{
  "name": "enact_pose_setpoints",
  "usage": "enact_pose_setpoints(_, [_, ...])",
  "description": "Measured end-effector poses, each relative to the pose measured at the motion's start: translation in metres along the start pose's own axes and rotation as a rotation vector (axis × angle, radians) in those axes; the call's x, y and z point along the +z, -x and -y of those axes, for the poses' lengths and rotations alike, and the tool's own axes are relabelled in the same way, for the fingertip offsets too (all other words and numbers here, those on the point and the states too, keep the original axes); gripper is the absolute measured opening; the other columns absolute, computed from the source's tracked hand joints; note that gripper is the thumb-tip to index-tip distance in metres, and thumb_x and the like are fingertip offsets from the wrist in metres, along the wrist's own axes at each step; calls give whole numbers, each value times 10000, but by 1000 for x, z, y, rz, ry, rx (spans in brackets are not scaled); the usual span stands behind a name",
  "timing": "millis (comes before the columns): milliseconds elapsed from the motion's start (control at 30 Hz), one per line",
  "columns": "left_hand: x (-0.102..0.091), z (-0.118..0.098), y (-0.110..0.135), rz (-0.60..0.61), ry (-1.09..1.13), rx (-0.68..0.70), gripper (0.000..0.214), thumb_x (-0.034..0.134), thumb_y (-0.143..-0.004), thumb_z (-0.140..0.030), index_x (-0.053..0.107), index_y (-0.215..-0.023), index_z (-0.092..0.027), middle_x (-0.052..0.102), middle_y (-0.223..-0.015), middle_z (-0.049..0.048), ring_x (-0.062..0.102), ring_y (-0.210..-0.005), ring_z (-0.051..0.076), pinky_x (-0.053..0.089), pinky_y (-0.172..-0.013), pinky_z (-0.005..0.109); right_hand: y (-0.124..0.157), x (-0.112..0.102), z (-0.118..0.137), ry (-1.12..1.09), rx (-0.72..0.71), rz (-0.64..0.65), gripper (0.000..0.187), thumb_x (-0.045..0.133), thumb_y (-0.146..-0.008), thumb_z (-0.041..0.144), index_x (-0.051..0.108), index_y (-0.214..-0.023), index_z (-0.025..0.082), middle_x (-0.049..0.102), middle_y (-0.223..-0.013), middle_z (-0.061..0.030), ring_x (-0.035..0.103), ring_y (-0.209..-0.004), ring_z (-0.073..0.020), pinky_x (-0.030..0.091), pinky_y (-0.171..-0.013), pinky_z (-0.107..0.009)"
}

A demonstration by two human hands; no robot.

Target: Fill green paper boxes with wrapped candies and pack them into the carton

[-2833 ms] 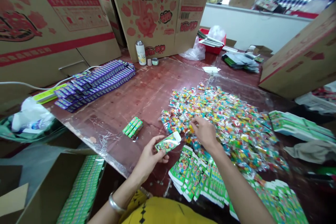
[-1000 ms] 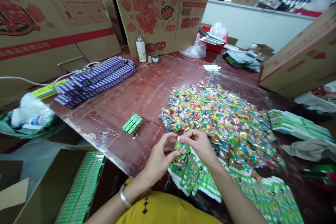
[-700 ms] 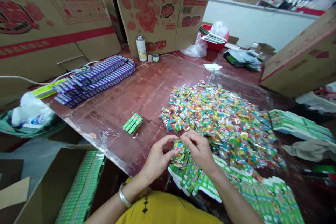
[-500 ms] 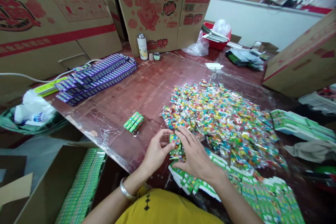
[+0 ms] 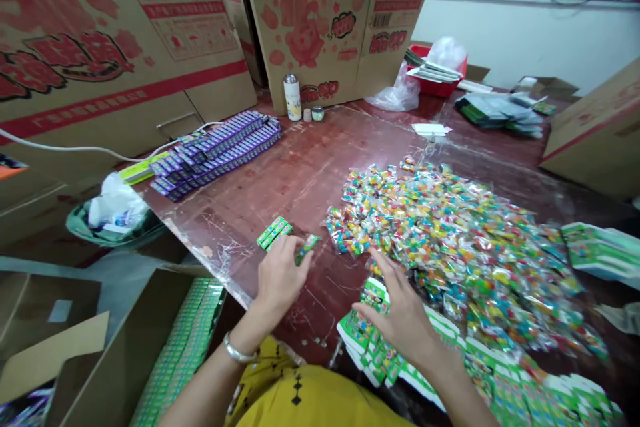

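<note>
My left hand is closed on a small green candy box, held between thumb and fingers. Just beyond it, a short row of matching green boxes rests on the table, partly hidden by the fingers. My right hand is open, fingers apart, over the near end of the flat green cartons. Past those fingertips spreads a wide heap of small clear packets of colourful candy. More flat green cartons overlap along the table's near edge.
Purple boxes are stacked at the back left, near a white flask. Large cardboard cartons stand behind. An open carton of green boxes sits below the table's left edge. A red basket stands at the back.
My left hand has moved left with the green box, away from my right hand and towards the row. My right hand has let go of the box. The camera view has shifted left.
</note>
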State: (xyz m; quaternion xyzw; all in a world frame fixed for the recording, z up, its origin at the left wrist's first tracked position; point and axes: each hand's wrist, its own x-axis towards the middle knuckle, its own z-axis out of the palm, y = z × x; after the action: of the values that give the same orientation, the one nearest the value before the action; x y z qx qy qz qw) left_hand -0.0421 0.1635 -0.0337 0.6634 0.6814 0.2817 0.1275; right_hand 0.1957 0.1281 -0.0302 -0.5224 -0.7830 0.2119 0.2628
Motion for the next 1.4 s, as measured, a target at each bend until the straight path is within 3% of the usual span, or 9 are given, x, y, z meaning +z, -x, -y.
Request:
enact_pose_setpoints(200, [-12,28,-23,-37,-458,-61,181,554,-863,-343,584,-946,-184,552,-961,106,514,-980,304,458,-707,356,31,-22,-26,37,157,-107,588,540,-917,339,303,-1450,268,452,-1404,-90,482,-1245,-290,470,-988,-449])
enact_pose_setpoints(300, [-4,18,-16,-29,-371,-4,343,593,-849,-401,526,-1098,-176,549,-1025,110,513,-1015,302,461,-763,369,50,-28,-37,67,223,-113,375,516,-933,338,488,-1300,265,590,-1223,-80,601,-1062,-267,517,-868,-398])
enact_pose_setpoints(400, [13,-8,9,164,-95,192,485,665,-791,-481,481,-1143,-202,555,-1062,87,531,-1010,269,457,-822,356,63,-27,-43,97,268,-57,181,473,-956,323,622,-1036,258,660,-984,-54,651,-806,-224,516,-699,-340])
enact_pose_setpoints(533, [43,-39,48,498,7,385,711,786,-633,-532,452,-1172,-211,542,-1082,69,516,-1024,274,477,-820,373,64,-14,-42,172,271,7,210,447,-969,300,651,-991,252,649,-916,-42,648,-708,-194,486,-669,-310])
enact_pose_setpoints(700, [63,-45,61,532,-97,349,834,859,-548,-454,420,-1207,-192,515,-1125,75,493,-1061,286,488,-851,406,42,12,-35,356,275,15,302,520,-937,344,588,-1213,240,617,-987,-67,648,-725,-215,465,-610,-303])
enact_pose_setpoints(800, [63,-41,61,531,-95,345,816,859,-550,-450,430,-1195,-190,520,-1129,77,499,-1063,286,494,-854,413,29,21,-33,394,277,-7,242,550,-920,341,628,-1123,234,600,-970,-69,633,-700,-213,440,-581,-299])
enact_pose_setpoints(1000, [60,-41,68,475,48,351,746,804,-650,-448,434,-1245,-191,544,-1173,94,518,-1081,289,469,-922,437,16,11,-30,-36,316,-202,198,554,-920,347,580,-780,211,556,-784,-11,563,-631,-153,430,-622,-274])
enact_pose_setpoints(1200, [49,-50,55,383,347,303,676,661,-818,-396,369,-1398,-208,504,-1335,127,469,-1228,299,377,-1046,470,5,-1,-18,-728,530,-162,285,551,-908,465,501,-779,216,445,-556,64,474,-405,-115,325,-389,-224])
enact_pose_setpoints(1400, [28,-53,28,833,1144,-27,569,709,-791,-351,522,-1307,-202,618,-1231,99,569,-1144,268,436,-987,387,13,-6,-5,-773,275,-33,336,518,-938,408,558,-1225,238,565,-747,14,538,-596,-137,420,-541,-247])
